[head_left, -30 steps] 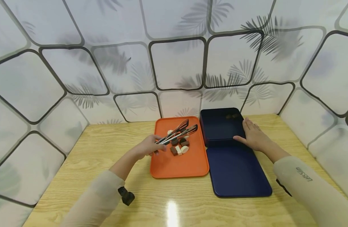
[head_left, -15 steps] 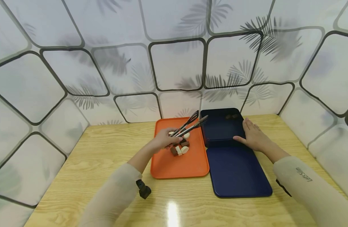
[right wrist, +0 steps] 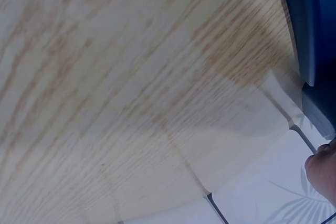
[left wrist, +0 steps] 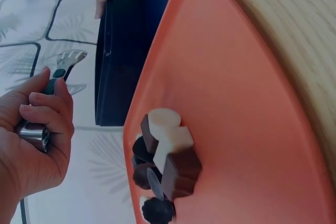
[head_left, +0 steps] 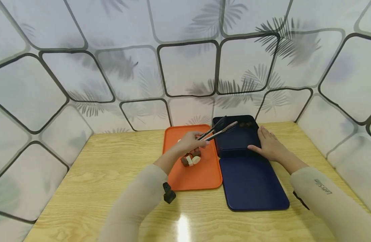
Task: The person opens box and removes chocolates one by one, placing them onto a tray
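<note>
My left hand (head_left: 189,143) grips a pair of kitchen tongs (head_left: 217,131), whose slotted heads hang over the left part of a deep navy box (head_left: 233,153). In the left wrist view the fingers curl round the handle of the tongs (left wrist: 60,72); I cannot tell whether the heads hold anything. Dark and white chocolates (head_left: 189,160) lie clustered on an orange tray (head_left: 200,176), partly hidden by the left hand. Two small brown pieces (head_left: 246,124) show inside the box. My right hand (head_left: 270,146) rests on the box's right edge, fingers straight and thumb at the near rim.
A flat navy tray or lid (head_left: 255,188) lies directly in front of the box, beside the orange tray. All stand on a light wooden table (head_left: 112,174). Patterned white walls (head_left: 185,67) close off the back and both sides.
My left hand has carried the tongs rightward, from above the chocolates on the orange tray to over the navy box. The right hand has stayed at the box edge.
</note>
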{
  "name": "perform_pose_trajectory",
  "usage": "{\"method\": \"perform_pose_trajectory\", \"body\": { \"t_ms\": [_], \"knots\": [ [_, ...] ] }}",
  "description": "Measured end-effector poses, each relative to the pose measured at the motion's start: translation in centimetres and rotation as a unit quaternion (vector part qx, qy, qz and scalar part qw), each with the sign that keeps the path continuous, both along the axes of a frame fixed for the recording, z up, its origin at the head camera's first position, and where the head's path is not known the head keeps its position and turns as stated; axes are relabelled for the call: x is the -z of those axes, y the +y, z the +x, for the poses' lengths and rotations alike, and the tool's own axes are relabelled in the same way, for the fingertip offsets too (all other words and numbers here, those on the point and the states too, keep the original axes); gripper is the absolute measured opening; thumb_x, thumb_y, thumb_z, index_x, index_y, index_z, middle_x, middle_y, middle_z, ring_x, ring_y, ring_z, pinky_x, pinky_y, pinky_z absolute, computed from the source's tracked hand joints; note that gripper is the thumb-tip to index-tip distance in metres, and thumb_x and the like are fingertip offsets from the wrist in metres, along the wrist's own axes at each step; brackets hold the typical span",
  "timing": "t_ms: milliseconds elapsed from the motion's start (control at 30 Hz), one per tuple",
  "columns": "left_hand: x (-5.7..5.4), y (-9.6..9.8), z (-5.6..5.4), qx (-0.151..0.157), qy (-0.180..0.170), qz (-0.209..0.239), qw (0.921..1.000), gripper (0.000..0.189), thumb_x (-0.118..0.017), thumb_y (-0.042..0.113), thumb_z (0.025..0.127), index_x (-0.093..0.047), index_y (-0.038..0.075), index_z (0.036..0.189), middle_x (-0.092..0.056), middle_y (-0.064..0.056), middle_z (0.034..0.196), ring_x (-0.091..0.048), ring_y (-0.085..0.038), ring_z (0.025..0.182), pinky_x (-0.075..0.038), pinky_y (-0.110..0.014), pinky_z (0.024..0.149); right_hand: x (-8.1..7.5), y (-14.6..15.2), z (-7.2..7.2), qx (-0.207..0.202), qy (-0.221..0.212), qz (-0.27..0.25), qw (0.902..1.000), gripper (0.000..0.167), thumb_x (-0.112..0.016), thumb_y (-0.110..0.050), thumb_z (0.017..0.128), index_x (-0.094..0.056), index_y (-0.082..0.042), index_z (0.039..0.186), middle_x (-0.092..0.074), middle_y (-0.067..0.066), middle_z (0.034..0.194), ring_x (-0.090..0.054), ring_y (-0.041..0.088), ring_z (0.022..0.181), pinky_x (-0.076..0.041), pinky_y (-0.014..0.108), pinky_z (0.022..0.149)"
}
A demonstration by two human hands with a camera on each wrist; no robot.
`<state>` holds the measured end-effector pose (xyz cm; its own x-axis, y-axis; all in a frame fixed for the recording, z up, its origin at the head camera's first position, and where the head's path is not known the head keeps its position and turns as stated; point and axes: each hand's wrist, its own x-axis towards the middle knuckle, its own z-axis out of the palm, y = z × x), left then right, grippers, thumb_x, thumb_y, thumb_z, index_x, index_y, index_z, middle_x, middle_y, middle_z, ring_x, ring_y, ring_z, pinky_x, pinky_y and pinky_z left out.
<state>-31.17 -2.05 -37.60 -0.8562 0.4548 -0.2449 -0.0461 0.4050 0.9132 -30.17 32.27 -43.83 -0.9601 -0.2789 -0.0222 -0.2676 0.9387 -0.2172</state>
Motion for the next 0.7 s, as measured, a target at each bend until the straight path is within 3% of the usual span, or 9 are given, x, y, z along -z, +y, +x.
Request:
{"method": "perform_pose_trajectory", "body": {
  "t_ms": [267, 500, 700],
  "knots": [
    [-0.4, 2.7, -0.8, 0.016, 0.015, -0.043, 0.9988, 0.068, -0.072, 0.023, 0.085, -0.04, 0.009, 0.144, -0.064, -0.002, 0.071, -0.037, -0.013, 0.046, -0.031, -0.031, 0.051, -0.1, 0.0, -0.2, 0.0, 0.004, -0.002, 1.0, 0.101, -0.044, -0.061, 0.092, -0.007, 0.018, 0.143, -0.001, 0.038, 0.15, -0.006, 0.05, 0.139, -0.008, 0.059, 0.111],
    [-0.4, 5.3, -1.7, 0.023, 0.029, -0.052, 0.998, 0.064, -0.067, 0.02, 0.089, -0.038, 0.003, 0.143, -0.07, -0.018, 0.099, -0.04, -0.011, 0.046, -0.032, -0.025, 0.048, 0.2, 0.1, -0.3, -0.005, 0.001, -0.01, 0.9999, 0.1, -0.042, -0.06, 0.093, -0.006, 0.019, 0.143, 0.002, 0.038, 0.149, -0.003, 0.05, 0.139, -0.007, 0.059, 0.111],
    [-0.3, 6.9, -2.2, 0.01, 0.065, -0.096, 0.9932, 0.056, -0.067, 0.022, 0.09, -0.046, 0.003, 0.139, -0.072, -0.012, 0.091, -0.051, -0.009, 0.052, -0.04, -0.023, 0.051, 0.4, 0.1, -0.4, -0.002, 0.006, -0.003, 1.0, 0.1, -0.042, -0.061, 0.093, -0.007, 0.019, 0.143, 0.001, 0.038, 0.15, -0.004, 0.05, 0.139, -0.007, 0.059, 0.111]
  ]
}}
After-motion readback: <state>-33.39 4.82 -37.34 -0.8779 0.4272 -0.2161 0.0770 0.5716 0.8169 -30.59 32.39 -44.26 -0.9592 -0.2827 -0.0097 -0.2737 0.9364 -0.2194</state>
